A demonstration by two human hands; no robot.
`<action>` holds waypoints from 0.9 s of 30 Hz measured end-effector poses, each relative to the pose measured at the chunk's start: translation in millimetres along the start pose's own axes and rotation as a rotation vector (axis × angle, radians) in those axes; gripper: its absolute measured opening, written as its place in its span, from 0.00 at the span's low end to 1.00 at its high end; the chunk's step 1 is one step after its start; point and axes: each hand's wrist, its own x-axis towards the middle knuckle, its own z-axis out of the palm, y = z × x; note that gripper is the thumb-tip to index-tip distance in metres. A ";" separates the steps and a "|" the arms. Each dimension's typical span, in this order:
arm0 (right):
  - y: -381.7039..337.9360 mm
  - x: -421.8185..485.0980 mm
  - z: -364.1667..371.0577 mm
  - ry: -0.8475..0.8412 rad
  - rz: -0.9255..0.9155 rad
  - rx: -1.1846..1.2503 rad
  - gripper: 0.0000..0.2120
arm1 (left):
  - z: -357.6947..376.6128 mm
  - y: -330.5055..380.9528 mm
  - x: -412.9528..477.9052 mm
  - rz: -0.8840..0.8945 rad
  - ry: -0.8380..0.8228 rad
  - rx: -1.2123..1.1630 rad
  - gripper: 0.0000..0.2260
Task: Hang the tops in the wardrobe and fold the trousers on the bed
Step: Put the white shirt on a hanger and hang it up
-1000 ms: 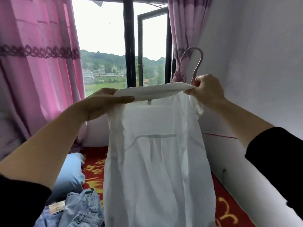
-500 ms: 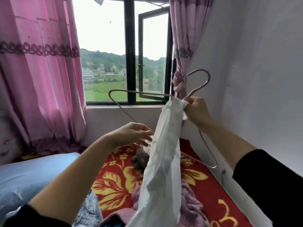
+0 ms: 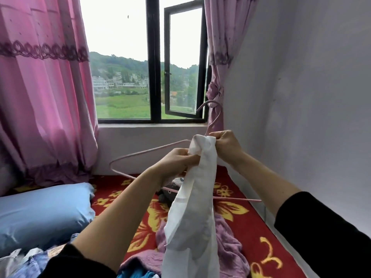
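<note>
Left hand (image 3: 176,162): fingers pinch the white top (image 3: 192,207)
Right hand (image 3: 226,146): fingers curl round the top's end and the pink hanger (image 3: 148,151)
Top: hangs down bunched

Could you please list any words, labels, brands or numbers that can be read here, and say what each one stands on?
None can be read.
The white top and the pink hanger show no lettering.
A small pale mark on the dark soft toy is too blurred to read.
</note>
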 end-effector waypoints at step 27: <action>12.8 -14.4 37.1 -0.065 0.178 -0.283 0.16 | -71.2 73.6 11.6 0.232 0.977 0.039 0.07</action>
